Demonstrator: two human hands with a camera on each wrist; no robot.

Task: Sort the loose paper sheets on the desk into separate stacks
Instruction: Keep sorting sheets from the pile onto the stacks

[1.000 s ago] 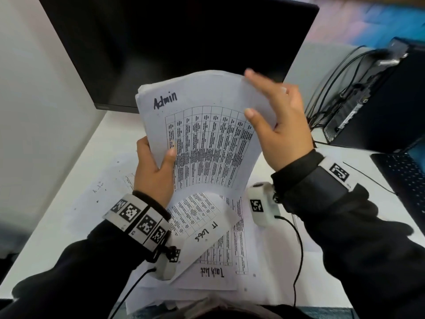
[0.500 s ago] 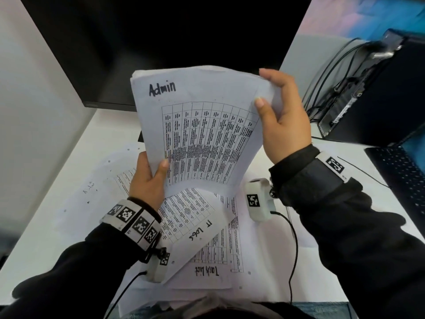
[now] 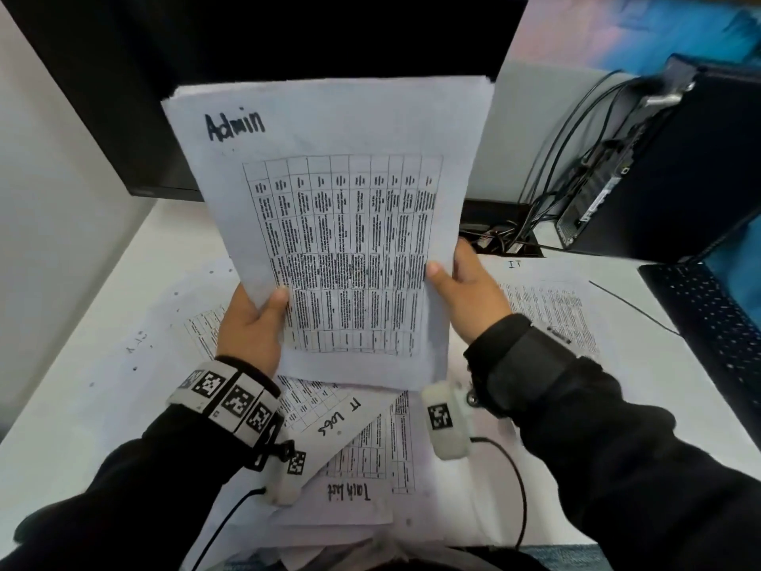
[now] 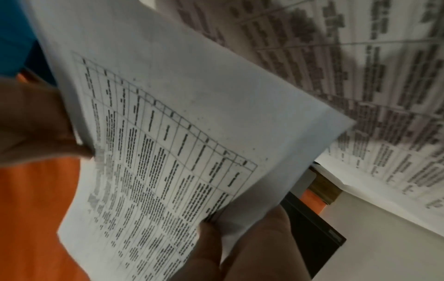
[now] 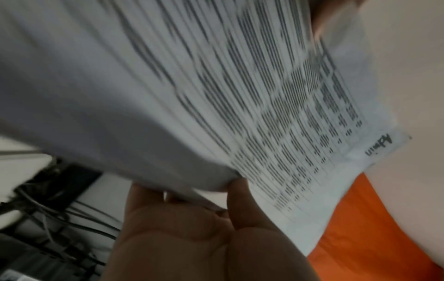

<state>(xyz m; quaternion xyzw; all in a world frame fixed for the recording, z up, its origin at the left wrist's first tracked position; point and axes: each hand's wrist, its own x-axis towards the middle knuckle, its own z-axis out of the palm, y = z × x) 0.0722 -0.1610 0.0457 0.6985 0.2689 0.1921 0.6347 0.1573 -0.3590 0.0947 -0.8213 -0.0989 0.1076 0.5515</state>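
The Admin sheets are held upright, long axis from 6 to 12 o'clock, gripped by the left hand and the right hand. The IT sheet on the counter lies at 3 o'clock, nearer the right hand.

A dark monitor is standing at the back of the white table, its screen showing nothing. To the right, a black computer case is sitting tilted, with a bundle of black cables running from its rear down toward the table's back edge. A black keyboard is lying at the table's right edge.
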